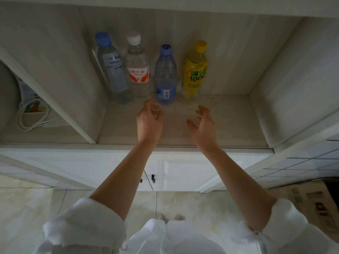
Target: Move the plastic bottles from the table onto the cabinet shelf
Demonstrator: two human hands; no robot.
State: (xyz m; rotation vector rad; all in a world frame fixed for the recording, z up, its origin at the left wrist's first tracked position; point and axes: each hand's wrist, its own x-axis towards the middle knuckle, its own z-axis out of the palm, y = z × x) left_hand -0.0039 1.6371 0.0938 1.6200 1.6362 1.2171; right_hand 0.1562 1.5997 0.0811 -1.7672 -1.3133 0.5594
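Note:
Several plastic bottles stand upright in a row at the back of the cabinet shelf (pixel 220 125). From left: a clear bottle with a blue cap (pixel 111 70), a clear bottle with a white cap and red label (pixel 138 70), a bluish bottle with a blue cap (pixel 165 76), and a yellow bottle with a yellow cap (pixel 195 72). My left hand (pixel 149 120) hovers just in front of the bluish bottle, fingers loosely curled, holding nothing. My right hand (pixel 202 121) hovers in front of the yellow bottle, fingers spread and relaxed, also empty.
The shelf bay has side walls left and right and a ceiling above. A neighbouring bay at left holds a white cable (pixel 33 114) and a round object. White cabinet doors (pixel 183 173) sit below the shelf. A cardboard box (pixel 310 200) lies on the floor at right.

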